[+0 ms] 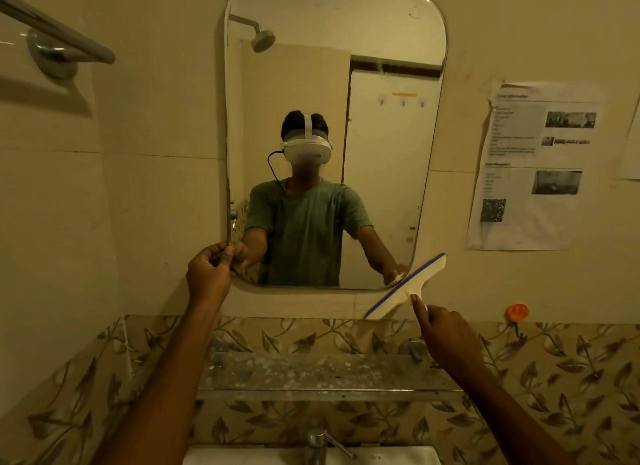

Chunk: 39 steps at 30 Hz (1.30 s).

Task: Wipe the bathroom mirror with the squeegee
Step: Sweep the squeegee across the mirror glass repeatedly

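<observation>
The right hand [446,336] gripped the squeegee [407,286] at the mirror's [381,25] lower-right corner; the left hand [209,270] pinched the mirror's edge; flatter blade contact would help.

Dim yellowish indoor light, soft overall focus, wide-angle bending at the edges, faint glare on the mirror [381,32].

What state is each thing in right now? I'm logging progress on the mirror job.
Squeegee: held by its handle, tilted, blade at the mirror's lower right corner.
Right hand: closed on the squeegee handle.
Left hand: pinching the mirror's lower left edge.
Mirror: hanging on the wall, a few specks near its top right.
Shelf: spotted with white marks.
Tap: no water seen running.
</observation>
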Tool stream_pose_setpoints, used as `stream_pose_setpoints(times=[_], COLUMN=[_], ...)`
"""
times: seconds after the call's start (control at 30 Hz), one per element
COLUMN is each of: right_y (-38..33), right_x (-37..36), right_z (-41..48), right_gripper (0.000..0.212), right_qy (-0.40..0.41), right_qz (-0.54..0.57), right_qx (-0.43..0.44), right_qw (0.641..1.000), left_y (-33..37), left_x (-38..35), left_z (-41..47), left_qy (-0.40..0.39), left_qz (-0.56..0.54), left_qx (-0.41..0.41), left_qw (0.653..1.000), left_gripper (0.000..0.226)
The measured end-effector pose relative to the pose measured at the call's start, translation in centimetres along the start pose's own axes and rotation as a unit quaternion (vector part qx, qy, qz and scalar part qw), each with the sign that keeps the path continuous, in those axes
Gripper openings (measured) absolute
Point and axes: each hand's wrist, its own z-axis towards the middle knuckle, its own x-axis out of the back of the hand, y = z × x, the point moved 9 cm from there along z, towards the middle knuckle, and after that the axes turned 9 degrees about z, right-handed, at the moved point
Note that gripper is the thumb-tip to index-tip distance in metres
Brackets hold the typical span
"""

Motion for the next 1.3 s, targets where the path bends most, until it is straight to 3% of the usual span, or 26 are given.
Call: stream_pose_setpoints(times=[0.13,0.3,0.43,0.57,0.77,0.93,1.1,1.3], right_y=[-1.2,-8.0,-13.1,-18.6,-23.4,-26.4,-25.8,-21.7], right_x=[1.1,2.9,4.3,7.7,14.8,19.5,17.5,10.2], right_z=[-0.7,1.0,3.4,5.8,12.0,15.8,15.6,10.2], right_gripper=[0.068,0.067,0.053,0.033,0.031,0.042,0.046,0.042], right_qy=[0.032,0.062,0.063,0.084,0.131,0.186,0.168,0.181], right_qz=[0.013,0.108,0.204,0.275,0.327,0.294,0.317,0.297], right_qx=[0.016,0.071,0.078,0.149,0.157,0.161,0.145,0.088], right_qw=[0.999,0.99,0.974,0.946,0.923,0.924,0.922,0.934], left_y=[-0.2,0.9,5.8,13.4,21.1,22.3,22.0,21.9], left_x=[-0.1,0.3,0.9,0.7,0.4,0.2,-0.3,-0.4], left_z=[0.2,0.6,1.6,3.7,6.4,7.0,7.2,7.3], left_qy=[-0.018,-0.052,-0.053,-0.048,-0.029,-0.01,-0.059,-0.049], left_qz=[0.003,0.002,-0.012,-0.008,-0.023,-0.045,-0.07,-0.063], left_qx=[0.007,-0.002,-0.053,-0.122,-0.169,-0.156,-0.138,-0.146], left_qw=[1.0,0.999,0.997,0.991,0.985,0.987,0.986,0.986], left_gripper=[0.024,0.009,0.019,0.027,0.03,0.024,0.02,0.01])
